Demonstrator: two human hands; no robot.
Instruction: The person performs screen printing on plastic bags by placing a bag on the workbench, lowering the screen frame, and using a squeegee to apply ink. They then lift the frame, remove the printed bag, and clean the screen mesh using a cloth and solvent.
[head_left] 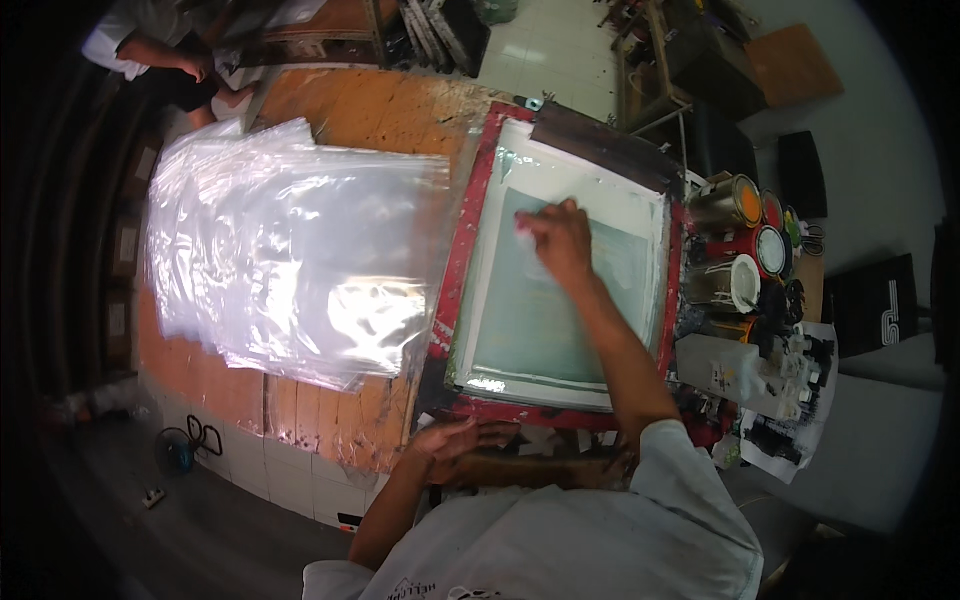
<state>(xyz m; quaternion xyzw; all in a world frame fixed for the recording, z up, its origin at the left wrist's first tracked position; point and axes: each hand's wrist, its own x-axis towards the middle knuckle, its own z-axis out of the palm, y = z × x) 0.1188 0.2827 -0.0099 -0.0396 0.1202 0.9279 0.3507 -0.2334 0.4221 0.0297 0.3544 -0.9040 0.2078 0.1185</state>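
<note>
A screen-printing frame [462, 255] with red edges lies in front of me, its pale mesh carrying a grey-green area [530, 325]. Over the upper part of that area reaches my right hand [563, 240], fingers closed around a small pink-and-white wad, seemingly a rag [524, 222]. Whether the wad presses on the mesh is hard to tell. My left hand [462, 438] is at the frame's near left corner, fingers stretched out and holding nothing. Left of the frame, a spread stack of clear plastic bags [290, 250] shines under the light.
The bags rest on a worn wooden table [385, 105]. A dark bar [600, 147] crosses the frame's far end. Along the right side stand several paint cans [722, 203] and a pale plastic container [718, 366]. Another person [165, 55] is at the far left.
</note>
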